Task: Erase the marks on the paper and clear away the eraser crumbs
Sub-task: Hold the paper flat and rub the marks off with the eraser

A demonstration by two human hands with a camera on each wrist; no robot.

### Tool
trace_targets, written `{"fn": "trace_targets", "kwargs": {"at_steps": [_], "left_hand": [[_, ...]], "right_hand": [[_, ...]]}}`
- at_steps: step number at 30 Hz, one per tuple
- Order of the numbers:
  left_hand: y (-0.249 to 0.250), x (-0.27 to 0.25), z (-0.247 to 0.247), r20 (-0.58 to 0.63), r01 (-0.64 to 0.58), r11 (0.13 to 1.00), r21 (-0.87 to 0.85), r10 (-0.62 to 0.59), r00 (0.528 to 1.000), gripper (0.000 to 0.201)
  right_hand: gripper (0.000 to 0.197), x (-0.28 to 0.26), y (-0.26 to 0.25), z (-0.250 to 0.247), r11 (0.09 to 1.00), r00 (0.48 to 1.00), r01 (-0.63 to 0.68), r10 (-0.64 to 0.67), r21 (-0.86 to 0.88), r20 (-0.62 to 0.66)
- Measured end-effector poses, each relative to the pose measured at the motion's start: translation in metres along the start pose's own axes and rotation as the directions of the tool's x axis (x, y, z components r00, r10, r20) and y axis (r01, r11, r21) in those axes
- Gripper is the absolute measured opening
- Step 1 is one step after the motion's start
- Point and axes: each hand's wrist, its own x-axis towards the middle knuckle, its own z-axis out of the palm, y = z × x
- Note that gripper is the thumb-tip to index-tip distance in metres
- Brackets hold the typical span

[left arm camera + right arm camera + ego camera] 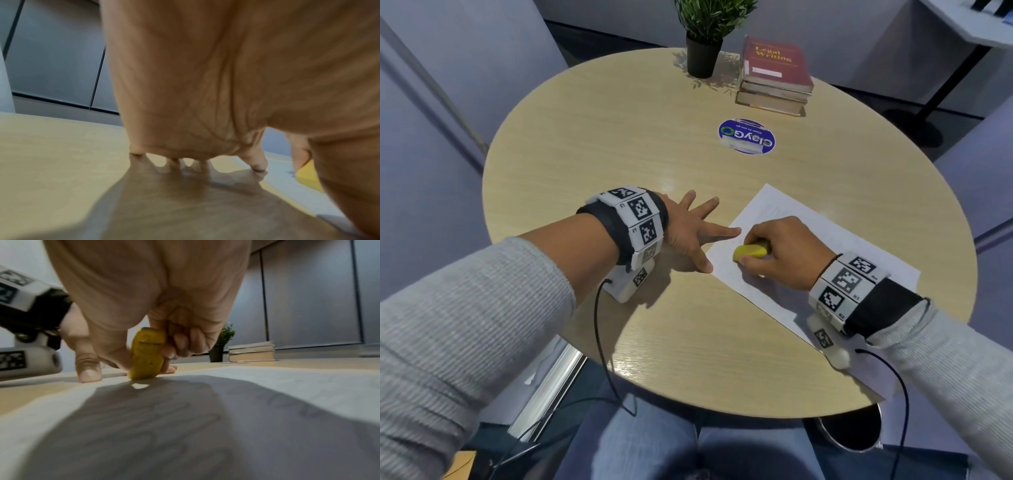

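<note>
Two hands work on the round bench: at its 4 o'clock lies the paper, faint marks still showing, so erasing looks unfinished and no crumbs cleared. Left hand, fingers spread wide, pins its edge; right hand pinches the yellow eraser against it. At 1 o'clock, a red book reads "Legal Writing".

The left hand fills most of the frame, palm down over a light wooden table, its spread fingertips touching the surface. At the right edge a yellow eraser rests on white paper beside faint pencil marks. Grey wall panels stand behind.
</note>
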Motion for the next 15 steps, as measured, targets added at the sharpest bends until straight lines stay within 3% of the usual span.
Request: {"fn": "trace_targets", "kwargs": {"at_steps": [4, 8, 12, 15], "left_hand": [[-0.001, 0.0, 0.001, -0.002, -0.002, 1.0, -0.01, 0.002, 1.0, 0.084], [0.0, 0.0, 0.001, -0.001, -0.001, 0.999, -0.032, 0.001, 1.0, 0.083], [0.001, 0.0, 0.001, -0.003, -0.003, 1.0, -0.015, 0.003, 1.0, 0.084], [0.0, 0.001, 0.002, -0.005, -0.002, 1.0, -0.023, 0.002, 1.0, 0.083]], "right_hand": [[0.019, -0.009, -0.006, 0.006, 0.994, 0.99, 0.088, -0.095, 0.071, 0.108], [0.022, -0.002, 0.005, -0.001, 1.0, 1.0, -0.014, 0.014, 0.007, -0.019], [0.02, -0.014, -0.003, 0.004, 0.992, 0.987, 0.095, -0.104, 0.081, 0.121], [0.021, -0.008, 0.003, -0.001, 0.998, 0.999, -0.004, 0.002, 0.059, 0.041]]}}
